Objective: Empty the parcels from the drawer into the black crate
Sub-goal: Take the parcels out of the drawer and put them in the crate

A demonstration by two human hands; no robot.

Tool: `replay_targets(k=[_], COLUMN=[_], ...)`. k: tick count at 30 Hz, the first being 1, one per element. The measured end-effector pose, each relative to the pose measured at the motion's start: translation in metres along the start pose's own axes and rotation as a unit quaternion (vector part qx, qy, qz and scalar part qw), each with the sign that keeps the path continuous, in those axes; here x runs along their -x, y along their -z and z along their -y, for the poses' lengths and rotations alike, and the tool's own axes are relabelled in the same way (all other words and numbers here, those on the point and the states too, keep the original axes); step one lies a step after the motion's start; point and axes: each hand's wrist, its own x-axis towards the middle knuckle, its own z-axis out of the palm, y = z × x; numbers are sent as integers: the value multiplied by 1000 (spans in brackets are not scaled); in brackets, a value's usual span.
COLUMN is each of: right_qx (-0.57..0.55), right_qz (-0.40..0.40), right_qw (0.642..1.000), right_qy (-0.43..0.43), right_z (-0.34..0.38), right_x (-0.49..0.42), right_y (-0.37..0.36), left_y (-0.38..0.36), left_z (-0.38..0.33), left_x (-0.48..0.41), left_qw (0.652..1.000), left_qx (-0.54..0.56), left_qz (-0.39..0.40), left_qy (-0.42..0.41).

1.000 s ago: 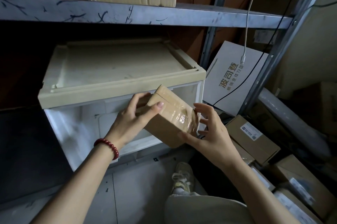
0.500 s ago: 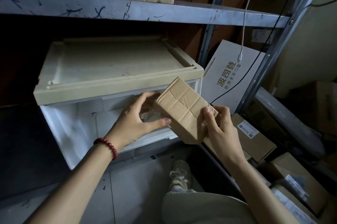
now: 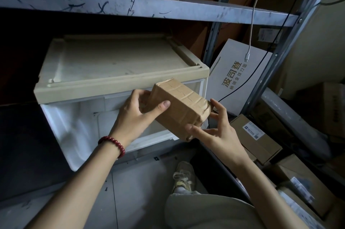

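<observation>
Dead centre: a small brown cardboard parcel [image 3: 180, 109], brick-shaped, wrapped in shiny clear tape with creases across the top face and crumpled corners. It's up in the air, tilted with the right end lower, just in front of the open drawer [image 3: 74, 129] and not in it.

The left hand [image 3: 138, 115] grips the parcel's left end, thumb flat on the near face and fingers curled behind. A red bead bracelet [image 3: 113, 143] sits on that wrist. The right hand [image 3: 214, 133] holds the other end between thumb on the bottom corner and index tip on the top edge, with the other fingers splayed loose.

The drawer is translucent white plastic, smooth, at about 9 o'clock from the parcel. The beige plastic drawer unit [image 3: 115, 72] above it has a raised rim. It sits under a scuffed grey metal shelf [image 3: 149, 8].

At 2 o'clock a white carton [image 3: 237, 79] leans, printed with 波司登 and a smaller line ending in 72国. A white cable [image 3: 251, 23] dangles in front of it. At 4 o'clock lie flat cardboard boxes [image 3: 255, 137] with white shipping labels, the print too small to read.
</observation>
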Motion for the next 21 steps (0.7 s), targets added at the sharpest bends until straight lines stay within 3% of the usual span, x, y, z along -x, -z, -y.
replay_targets(k=[3, 8, 13, 16, 21], right_qx=[-31, -235, -354, -360, -279], right_qz=[-8, -2, 83, 123, 81], right_qw=[999, 964, 916, 909, 945], right_qy=[-36, -126, -172, -171, -148], right_z=[-1, -1, -6, -7, -12], right_x=[0, -4, -5, -6, -8], right_y=[-2, -4, -7, -11, -17], left_y=[0, -1, -6, -8, -15], left_z=[1, 0, -5, -9, -11], left_x=[-1, -1, -1, -1, -1], left_qw=[1000, 999, 994, 987, 979], left_qx=[0, 20, 59, 110, 174], left_qz=[0, 37, 94, 112, 109], left_qy=[-8, -4, 21, 20, 12])
